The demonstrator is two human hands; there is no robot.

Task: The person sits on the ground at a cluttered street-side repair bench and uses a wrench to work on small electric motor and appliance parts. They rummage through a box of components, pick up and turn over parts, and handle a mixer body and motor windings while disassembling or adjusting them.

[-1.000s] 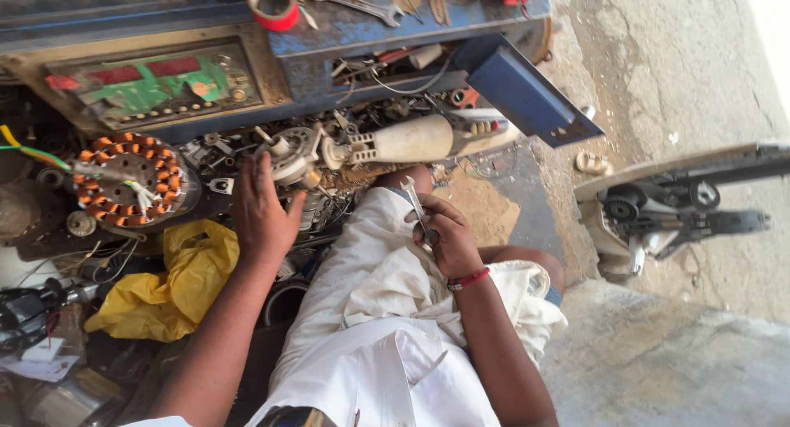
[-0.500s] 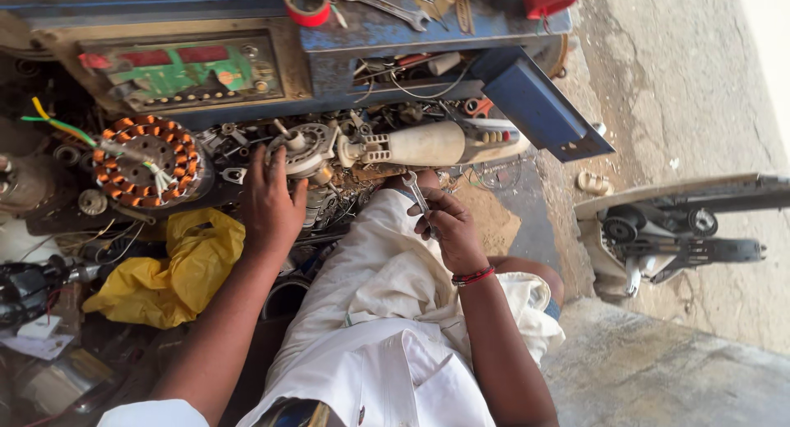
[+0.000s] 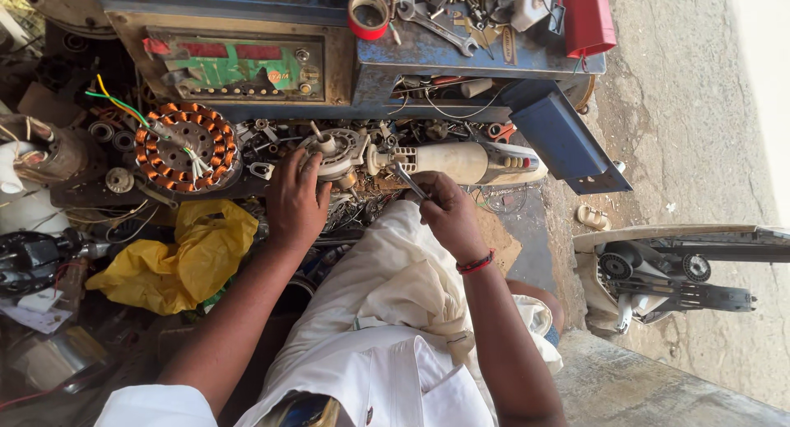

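My left hand [image 3: 295,203] grips a small round metal motor part [image 3: 336,154] among scattered parts on the ground. My right hand [image 3: 448,215] is closed around a thin metal tool [image 3: 405,180] whose tip points toward that part. Just beyond lies a cream hand mixer body [image 3: 461,162] on its side. My knees in white cloth [image 3: 387,279] sit below both hands.
A copper-wound stator [image 3: 185,147] lies left, beside a yellow plastic bag [image 3: 181,258]. A blue metal bench [image 3: 461,61] carries a red tape roll [image 3: 368,14], a spanner [image 3: 432,28] and a red box [image 3: 588,20]. An opened white appliance [image 3: 658,275] lies right on concrete.
The view has shifted so the bench sits lower in frame. Both hands have moved closer to the motor part, and the left hand now grips it.
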